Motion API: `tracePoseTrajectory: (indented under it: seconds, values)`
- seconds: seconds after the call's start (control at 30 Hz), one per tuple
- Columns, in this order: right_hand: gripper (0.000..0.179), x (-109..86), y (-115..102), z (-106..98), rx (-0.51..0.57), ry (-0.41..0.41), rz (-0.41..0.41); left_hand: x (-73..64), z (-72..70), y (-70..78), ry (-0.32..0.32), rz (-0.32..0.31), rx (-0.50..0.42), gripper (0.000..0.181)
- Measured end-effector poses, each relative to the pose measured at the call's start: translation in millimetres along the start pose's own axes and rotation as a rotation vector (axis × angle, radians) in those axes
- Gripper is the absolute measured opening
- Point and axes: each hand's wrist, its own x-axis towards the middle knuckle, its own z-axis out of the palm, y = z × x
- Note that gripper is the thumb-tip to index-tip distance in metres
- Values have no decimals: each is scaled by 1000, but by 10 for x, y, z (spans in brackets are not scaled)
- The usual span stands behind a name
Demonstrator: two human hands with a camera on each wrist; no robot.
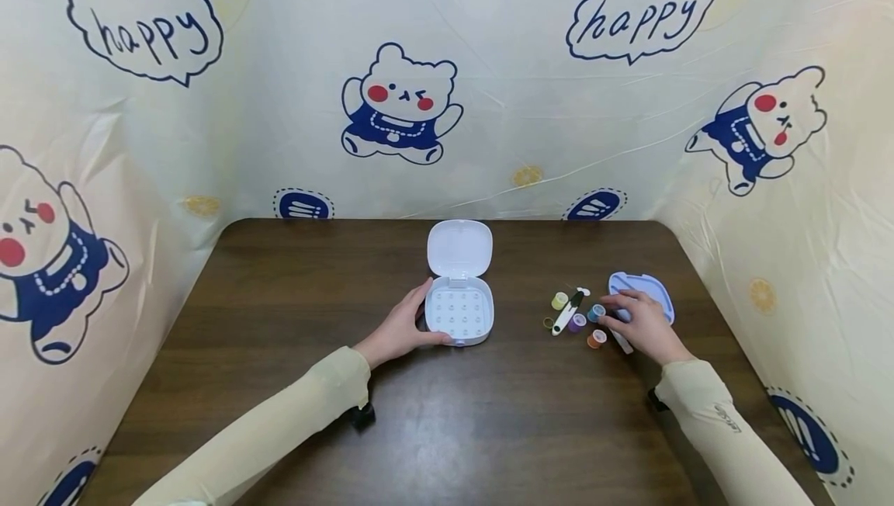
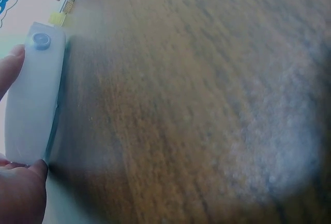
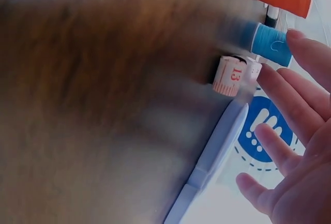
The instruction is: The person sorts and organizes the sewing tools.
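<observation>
My left hand (image 1: 400, 327) grips the left side of a white sewing box (image 1: 459, 344), thumb at its front edge. Its lid (image 1: 459, 248) is raised, and rows of small pegs show inside. In the left wrist view the box front (image 2: 33, 94) shows a round catch. My right hand (image 1: 644, 325) reaches over a blue thread spool (image 3: 271, 45). The thumb tip overlaps the spool's upper end, with the index fingertip close beside it; the other fingers are spread. Under this hand lie a rolled tape measure (image 3: 230, 76) and a pale blue tray (image 1: 655, 289).
Beside the blue spool stand an orange spool (image 1: 597, 339), a purple spool (image 1: 576, 323) and a yellow spool (image 1: 559, 301). White-and-dark thread snips (image 1: 567, 315) lie among them, near a small yellowish ring (image 1: 548, 323). A printed cloth (image 1: 517, 102) hangs around the brown table (image 1: 314, 273).
</observation>
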Motion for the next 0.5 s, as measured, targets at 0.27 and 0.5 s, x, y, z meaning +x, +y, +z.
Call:
tracePoseTrajectory:
  seconds: [0.27, 0.5]
  values:
    - [39, 10, -30, 13, 23, -27, 31, -2, 3, -13, -5, -1, -6, 120]
    - [38, 24, -46, 16, 27, -29, 46, 10, 0, -27, -5, 3, -4, 119]
